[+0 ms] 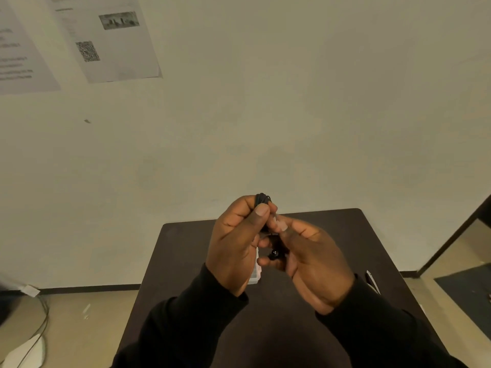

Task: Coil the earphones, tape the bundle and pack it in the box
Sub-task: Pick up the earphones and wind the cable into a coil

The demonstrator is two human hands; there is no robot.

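I hold a coiled bundle of black earphones raised above the dark table. My left hand is closed around the coil, thumb pressed on its top loops. My right hand pinches a small clear piece of tape against the bundle. One black earbud hangs between my palms. A white box lies on the table beneath my hands, mostly hidden by them.
A pen-like object lies on the table's right side. Printed sheets hang on the wall at the upper left. Cables and a white item lie on the floor at the left.
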